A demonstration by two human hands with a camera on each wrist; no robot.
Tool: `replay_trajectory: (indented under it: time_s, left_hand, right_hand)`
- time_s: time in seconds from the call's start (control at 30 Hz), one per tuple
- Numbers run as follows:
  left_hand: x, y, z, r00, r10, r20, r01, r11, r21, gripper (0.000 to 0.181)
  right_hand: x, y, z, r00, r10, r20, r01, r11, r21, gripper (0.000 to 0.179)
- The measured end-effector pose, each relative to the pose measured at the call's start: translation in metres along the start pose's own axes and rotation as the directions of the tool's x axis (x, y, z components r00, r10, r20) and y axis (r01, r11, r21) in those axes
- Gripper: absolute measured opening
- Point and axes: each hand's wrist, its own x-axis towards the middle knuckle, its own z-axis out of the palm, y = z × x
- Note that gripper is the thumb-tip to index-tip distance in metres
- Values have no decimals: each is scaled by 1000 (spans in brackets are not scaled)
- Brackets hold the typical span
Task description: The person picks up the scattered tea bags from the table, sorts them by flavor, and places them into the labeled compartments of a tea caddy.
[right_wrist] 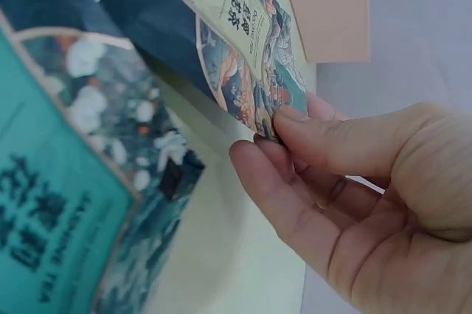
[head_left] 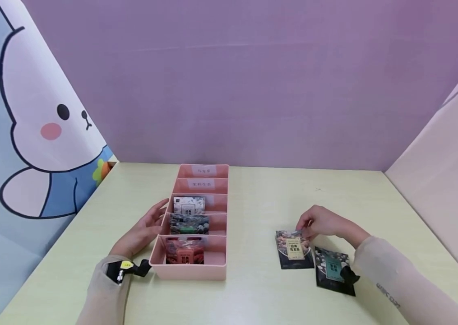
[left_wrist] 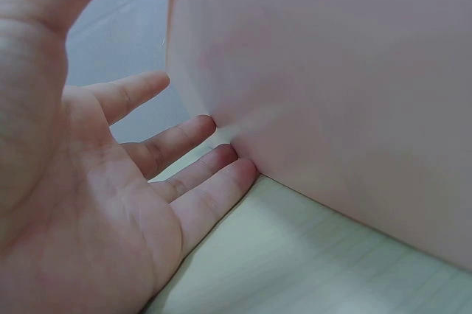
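Observation:
My right hand [head_left: 330, 223] pinches the upper right corner of a dark oolong tea sachet [head_left: 293, 250] with a cream label, thumb on its printed face in the right wrist view. Beside it, under the wrist, lies a jasmine tea sachet [head_left: 332, 270] with a teal label. My left hand [head_left: 141, 232] is at the left side of a pink divided box [head_left: 188, 272]. Its extended fingers touch the box's wall [left_wrist: 332, 107] in the left wrist view. Inside the box are a red sachet [head_left: 185, 253], a dark green one [head_left: 189, 223] and a whitish one [head_left: 189, 205], each in its own compartment.
The two far compartments carry white paper labels [head_left: 203, 170] and hold no sachets. The pale wooden table [head_left: 253, 298] extends between box and loose sachets. A purple backdrop [head_left: 253, 90] rises behind, and a rabbit-printed cloth [head_left: 34, 135] hangs at left.

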Motion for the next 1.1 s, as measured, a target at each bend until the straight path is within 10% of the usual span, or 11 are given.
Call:
replay_trajectory:
  time_s: [1.1]
  left_hand:
    - [1, 1, 0, 1000, -13, -11, 13, 1000, 14, 82]
  right_hand:
    - [41, -52, -46, 984, -14, -176, 21, 999, 34, 18]
